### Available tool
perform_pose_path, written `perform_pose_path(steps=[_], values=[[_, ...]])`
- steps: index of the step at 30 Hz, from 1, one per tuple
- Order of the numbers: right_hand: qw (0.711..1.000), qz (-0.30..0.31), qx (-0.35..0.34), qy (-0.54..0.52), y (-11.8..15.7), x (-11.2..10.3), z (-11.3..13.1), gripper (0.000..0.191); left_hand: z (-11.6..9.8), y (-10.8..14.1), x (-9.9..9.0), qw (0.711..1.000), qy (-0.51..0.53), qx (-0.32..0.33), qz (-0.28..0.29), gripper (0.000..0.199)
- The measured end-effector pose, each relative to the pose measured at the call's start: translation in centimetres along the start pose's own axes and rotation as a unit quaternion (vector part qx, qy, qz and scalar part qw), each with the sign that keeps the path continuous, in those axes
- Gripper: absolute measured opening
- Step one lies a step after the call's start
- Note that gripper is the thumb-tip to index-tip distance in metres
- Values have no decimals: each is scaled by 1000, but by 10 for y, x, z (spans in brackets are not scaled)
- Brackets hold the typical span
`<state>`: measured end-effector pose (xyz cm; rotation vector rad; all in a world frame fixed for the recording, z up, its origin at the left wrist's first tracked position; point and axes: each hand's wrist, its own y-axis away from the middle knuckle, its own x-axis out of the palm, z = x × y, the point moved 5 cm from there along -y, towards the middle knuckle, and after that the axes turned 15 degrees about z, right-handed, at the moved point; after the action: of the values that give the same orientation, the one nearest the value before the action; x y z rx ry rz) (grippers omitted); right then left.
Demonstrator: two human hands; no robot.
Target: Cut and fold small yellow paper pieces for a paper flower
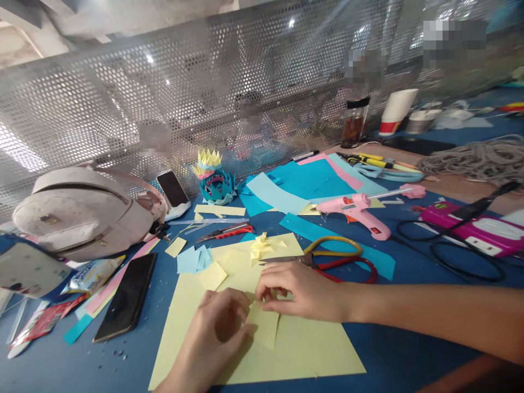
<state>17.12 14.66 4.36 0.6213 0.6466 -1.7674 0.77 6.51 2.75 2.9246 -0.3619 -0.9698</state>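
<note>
Between my two hands lies a small yellow paper piece [265, 326], over a large yellow sheet [311, 349]. My left hand [219, 327] has its thumb and fingers closed at the piece's left edge. My right hand [292, 292] pinches the piece near its top. Just beyond them are folded yellow paper strips [264, 246], a stack of yellow squares [213, 275] and light blue squares [194, 258]. Scissors [339, 254] with yellow and red handles lie open beside my right hand, their blades on the yellow sheet.
A pink glue gun [360, 210] and a magenta power strip [475, 229] with a black cable lie to the right. A black phone [126, 297] and a backpack [88, 210] are at left. Behind stands a paper flower [216, 183] near a perforated metal screen [172, 82].
</note>
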Motion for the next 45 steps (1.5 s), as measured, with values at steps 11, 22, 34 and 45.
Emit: perform_pose_path(steps=[11,22,34,45], values=[[994,-6,-101,33,3,0,18,33,18,-6,-5,986,164,-22,10,33],[996,-6,2,-92,-3,0,6,15,10,-2,13,966,255,-48,18,36],[997,-38,41,-54,-2,0,4,14,0,-1,22,961,266,-28,76,45],[996,-18,34,-81,-1,2,4,13,3,-4,18,956,266,0,127,56]])
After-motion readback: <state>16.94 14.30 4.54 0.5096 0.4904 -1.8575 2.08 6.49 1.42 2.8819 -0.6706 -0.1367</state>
